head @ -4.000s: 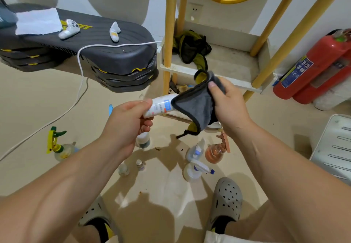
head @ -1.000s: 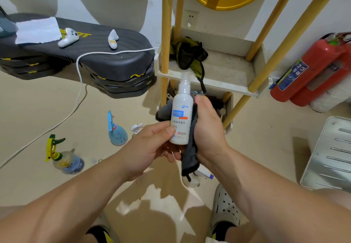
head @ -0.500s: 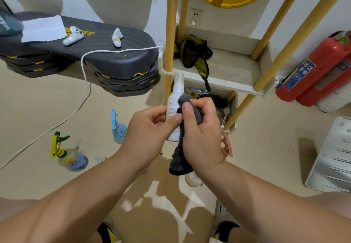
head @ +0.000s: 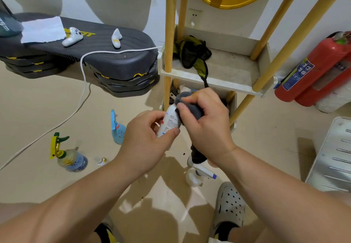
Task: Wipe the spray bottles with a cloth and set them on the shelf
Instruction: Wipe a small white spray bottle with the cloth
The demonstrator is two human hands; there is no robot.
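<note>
Beige floor (head: 38,109) runs under the whole scene, with a grey clog (head: 229,204) at the lower right and a clear trigger bottle (head: 197,175) lying just above it, partly hidden by the right wrist. At mid-frame the left hand (head: 146,140) has its grip curled round the lower body of a white spray bottle (head: 170,121), thumb and fingers wrapped on either side of the printed label. The right hand (head: 207,121) pinches a grey cloth (head: 190,108) against the bottle's upper part, covering the spray head, while the cloth's loose tail hangs below that wrist. This looks like the wiping step, at the top of this one bottle. To the left, a blue bottle (head: 117,128) and a yellow-and-green trigger bottle (head: 70,159) wait on the floor, so the task seems far from done. Beyond the hands stands the shelf (head: 218,83), whose open tier holds a dark bag (head: 191,54) on its left side; its right side is bare. Red fire extinguishers (head: 319,68) lean at the far right. Next, the left hand would need to lift the bottle clear of the cloth and stand it upright on that tier, beside the bag and inside the yellow posts.
</note>
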